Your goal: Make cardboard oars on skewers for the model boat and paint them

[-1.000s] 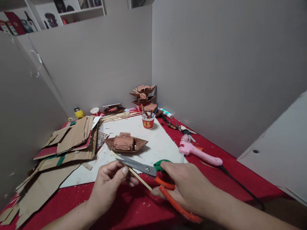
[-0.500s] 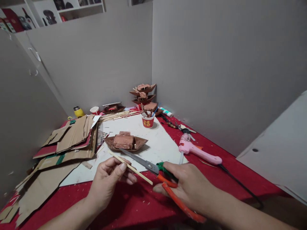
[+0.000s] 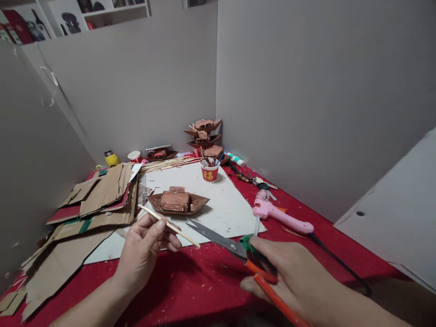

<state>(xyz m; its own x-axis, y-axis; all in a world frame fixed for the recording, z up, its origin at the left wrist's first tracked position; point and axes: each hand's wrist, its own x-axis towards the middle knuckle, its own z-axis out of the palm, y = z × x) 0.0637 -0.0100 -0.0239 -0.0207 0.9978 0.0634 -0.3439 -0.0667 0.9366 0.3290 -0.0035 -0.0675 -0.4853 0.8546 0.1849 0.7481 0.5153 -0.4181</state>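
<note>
Between the thumb and fingers of my left hand is a thin pale wooden stick, slanting down to the right. My right hand grips a pair of scissors with green and orange handles. The blades point up and left, slightly parted at the tips, and stand apart from the stick. Just beyond both hands a brown model boat with a ribbed cabin roof rests on a white board.
Torn cardboard is piled on the left. A pink glue gun lies on the red tablecloth at right, its cord trailing. A paper cup, wooden sticks and stacked model boats stand farther back.
My left hand has moved left with the stick. My right hand has drawn the scissors right and down, away from it, and the blade tips have parted a little.
</note>
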